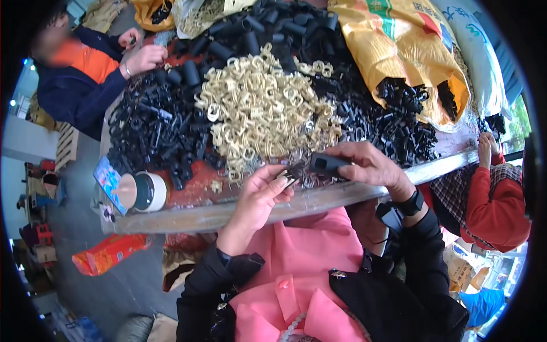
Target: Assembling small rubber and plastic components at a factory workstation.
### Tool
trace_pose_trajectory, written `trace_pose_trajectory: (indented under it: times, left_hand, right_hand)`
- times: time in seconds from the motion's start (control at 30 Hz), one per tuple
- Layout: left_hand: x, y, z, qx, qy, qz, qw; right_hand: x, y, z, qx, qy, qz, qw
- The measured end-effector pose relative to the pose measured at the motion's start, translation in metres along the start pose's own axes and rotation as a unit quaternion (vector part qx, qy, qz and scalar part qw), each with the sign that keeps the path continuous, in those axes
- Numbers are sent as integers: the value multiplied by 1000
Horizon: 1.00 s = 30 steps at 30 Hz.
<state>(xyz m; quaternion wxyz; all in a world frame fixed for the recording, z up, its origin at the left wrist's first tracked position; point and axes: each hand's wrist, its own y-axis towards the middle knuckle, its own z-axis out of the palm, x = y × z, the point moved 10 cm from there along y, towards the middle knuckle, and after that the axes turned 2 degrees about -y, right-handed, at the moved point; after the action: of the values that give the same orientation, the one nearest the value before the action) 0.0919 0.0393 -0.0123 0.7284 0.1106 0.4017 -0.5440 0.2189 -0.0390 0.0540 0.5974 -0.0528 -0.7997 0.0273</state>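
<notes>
Over the table's near edge, my left hand (263, 192) pinches a small dark plastic part (295, 171) between thumb and fingers; a pale bit shows by the thumb. Just to its right, my right hand (373, 167) grips a black plastic casing (326, 164) with a rectangular opening at its end. The casing's end points toward the part in my left hand, and they are very close; whether they touch I cannot tell. Beyond my hands lies a heap of cream plastic clips (259, 108), with small clear or metallic pieces (296, 153) at its near side.
Black plastic parts (159, 131) are piled left, with black tubes (250, 43) behind. A yellow woven sack (399, 51) spills black pieces at right. A white round container (151, 192) and a blue card (109, 181) stand near left. Co-workers sit left (85, 74) and right (496, 199).
</notes>
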Motion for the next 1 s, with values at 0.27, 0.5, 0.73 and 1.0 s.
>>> trace_pose_trajectory:
  times: [0.27, 0.5, 0.73, 1.0]
  left_hand:
    - [0, -22, 14, 4, 134, -37, 990]
    - [-4, -35, 17, 0, 193, -37, 981]
    - [-15, -46, 36, 25, 350, 16, 936]
    - [-10, -45, 30, 4, 342, -10, 940]
  right_hand:
    - [23, -7, 39, -26, -138, -113, 984]
    - [32, -11, 60, -34, -169, -128, 977]
    - [31, -14, 67, -12, -76, -134, 988]
    - [19, -11, 76, -22, -33, -97, 994]
